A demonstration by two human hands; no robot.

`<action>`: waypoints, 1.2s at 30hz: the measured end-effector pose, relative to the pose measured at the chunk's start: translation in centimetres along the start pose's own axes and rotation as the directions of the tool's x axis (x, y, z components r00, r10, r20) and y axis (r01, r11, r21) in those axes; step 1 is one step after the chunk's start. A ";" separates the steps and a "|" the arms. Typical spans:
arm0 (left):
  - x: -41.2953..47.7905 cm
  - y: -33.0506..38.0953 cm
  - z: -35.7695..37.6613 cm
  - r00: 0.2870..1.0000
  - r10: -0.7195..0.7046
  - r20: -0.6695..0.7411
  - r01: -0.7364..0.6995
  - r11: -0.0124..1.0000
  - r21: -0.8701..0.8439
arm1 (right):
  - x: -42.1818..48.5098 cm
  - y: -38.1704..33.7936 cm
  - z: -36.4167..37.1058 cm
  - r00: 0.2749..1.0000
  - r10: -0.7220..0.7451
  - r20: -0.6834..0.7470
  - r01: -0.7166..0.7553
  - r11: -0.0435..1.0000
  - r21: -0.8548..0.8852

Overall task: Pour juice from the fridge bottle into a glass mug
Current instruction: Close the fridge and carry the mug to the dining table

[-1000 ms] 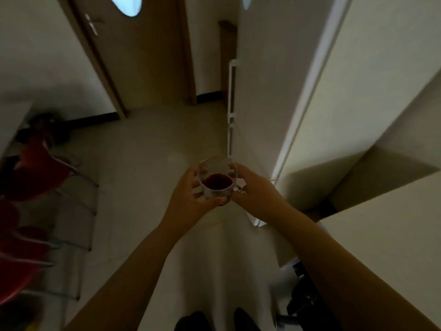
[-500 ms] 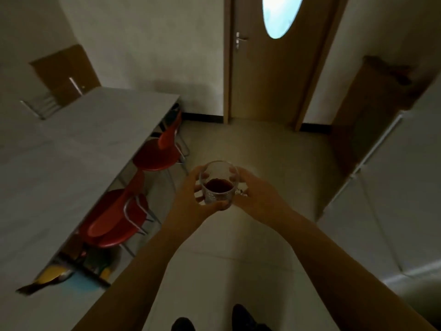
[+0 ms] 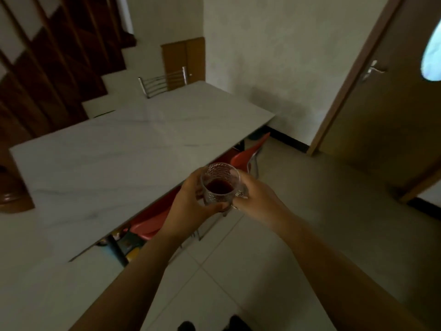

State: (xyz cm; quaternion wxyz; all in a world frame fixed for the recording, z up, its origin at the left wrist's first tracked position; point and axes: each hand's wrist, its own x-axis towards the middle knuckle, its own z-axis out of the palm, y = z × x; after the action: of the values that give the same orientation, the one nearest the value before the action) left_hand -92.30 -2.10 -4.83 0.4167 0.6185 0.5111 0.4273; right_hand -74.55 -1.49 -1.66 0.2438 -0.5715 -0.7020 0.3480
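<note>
With dark red juice already in it, the textured clear glass mug (image 3: pixel 220 186) sits centre frame, upright, left hand (image 3: pixel 191 201) cupping its body and right hand (image 3: pixel 256 195) pinching the handle, likely to avoid spills near the white marble-look table (image 3: pixel 107 163).

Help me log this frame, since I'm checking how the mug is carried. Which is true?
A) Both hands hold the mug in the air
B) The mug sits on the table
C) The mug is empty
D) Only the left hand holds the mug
A: the left hand and right hand both wrap the glass mug, which has dark juice in it and is held beside the white table, not resting on it.
</note>
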 end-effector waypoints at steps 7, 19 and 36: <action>6.4 -2.3 -3.5 0.973 -0.086 -0.214 0.088 0.996 0.001 | 11.7 -0.7 1.5 0.982 -0.086 0.167 0.098 0.993 -0.064; 17.4 -10.4 -14.3 0.898 -0.124 -0.422 0.148 0.989 0.024 | 30.1 -4.9 9.6 0.929 -0.216 0.300 0.238 0.971 -0.039; 23.7 -23.0 -19.3 0.734 -0.329 -0.594 0.394 0.919 -0.022 | 43.9 -2.6 21.2 0.806 -0.172 0.567 0.247 0.967 -0.058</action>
State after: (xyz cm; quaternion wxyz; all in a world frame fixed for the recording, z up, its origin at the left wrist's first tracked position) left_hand -114.39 25.79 -18.81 0.2804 0.3656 0.7465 0.4800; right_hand -101.94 36.46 -15.63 0.0280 -0.3785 -0.8220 0.4245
